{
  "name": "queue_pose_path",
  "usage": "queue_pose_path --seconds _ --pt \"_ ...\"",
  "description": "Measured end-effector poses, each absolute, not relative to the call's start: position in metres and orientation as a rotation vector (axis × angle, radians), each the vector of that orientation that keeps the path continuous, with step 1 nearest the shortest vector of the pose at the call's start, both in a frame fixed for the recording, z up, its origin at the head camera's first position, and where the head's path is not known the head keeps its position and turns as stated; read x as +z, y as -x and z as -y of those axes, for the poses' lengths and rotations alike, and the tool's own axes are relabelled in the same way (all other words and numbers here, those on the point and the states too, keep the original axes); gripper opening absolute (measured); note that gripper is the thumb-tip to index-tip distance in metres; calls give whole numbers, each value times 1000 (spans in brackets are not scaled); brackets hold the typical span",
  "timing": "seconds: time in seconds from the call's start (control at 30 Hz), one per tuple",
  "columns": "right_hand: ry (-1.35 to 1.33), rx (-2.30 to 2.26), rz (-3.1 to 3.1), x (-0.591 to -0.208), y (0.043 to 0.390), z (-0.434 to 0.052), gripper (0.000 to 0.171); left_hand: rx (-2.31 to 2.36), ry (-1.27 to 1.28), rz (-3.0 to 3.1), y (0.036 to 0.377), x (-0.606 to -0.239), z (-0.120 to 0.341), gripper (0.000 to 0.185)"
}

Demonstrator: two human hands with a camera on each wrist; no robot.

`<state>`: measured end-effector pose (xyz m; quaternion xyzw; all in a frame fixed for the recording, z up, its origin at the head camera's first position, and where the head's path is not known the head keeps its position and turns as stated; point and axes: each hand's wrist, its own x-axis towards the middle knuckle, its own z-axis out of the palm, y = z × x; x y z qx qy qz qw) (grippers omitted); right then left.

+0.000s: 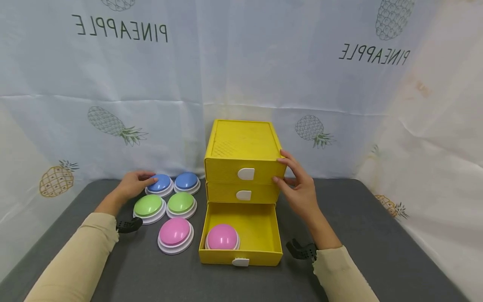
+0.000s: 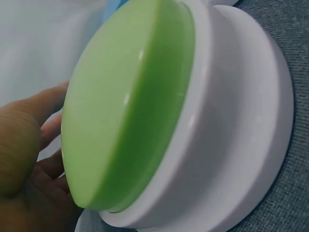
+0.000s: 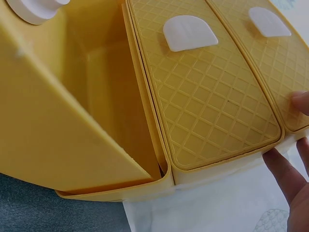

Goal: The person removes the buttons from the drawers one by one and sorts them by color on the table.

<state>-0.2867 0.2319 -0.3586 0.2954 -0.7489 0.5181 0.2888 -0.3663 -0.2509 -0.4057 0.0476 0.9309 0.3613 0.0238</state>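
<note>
I see the left hand (image 1: 133,184) resting on the grey worktop (image 1: 358,235) with its fingers (image 1: 148,179) loosely extended, the tips touching the left blue button (image 1: 160,183); it grips nothing. A second blue button (image 1: 186,181) sits just beside it. Two green buttons (image 1: 149,206) (image 1: 181,203) lie in front of them, and a pink button (image 1: 175,233) lies nearest me. In the left wrist view, a green button (image 2: 145,111) fills the picture beside the palm.

The right hand (image 1: 299,188) rests against the right side of the yellow drawer unit (image 1: 241,144), fingers (image 1: 286,161) straight, the tips on the top drawer (image 1: 226,170) edge; it grips nothing. The middle drawer (image 1: 226,192) is closed. The bottom drawer (image 1: 260,228) is pulled out and holds a second pink button (image 1: 222,237).
</note>
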Motion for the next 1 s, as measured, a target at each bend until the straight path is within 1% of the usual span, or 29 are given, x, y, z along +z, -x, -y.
queue_pose_path --seconds 0.23,0.43,0.6,0.8,0.9,1.0 --pt "-806 1392 1983 -360 288 -229 51 1016 -163 -2937 360 -396 244 54" --pt "-799 1396 1986 -361 287 -227 52 876 -182 -3031 349 -379 235 52" --pt "-768 1396 1994 -363 286 -228 53 752 -321 -3112 330 -359 219 47" --pt "-778 1378 1997 -362 285 -230 52 641 -550 -3185 297 -341 189 35" --pt "-783 1379 1991 -361 287 -231 51 659 -673 -3175 282 -335 172 29" --pt "-778 1389 1982 -360 288 -231 50 748 -776 -3079 269 -330 153 27"
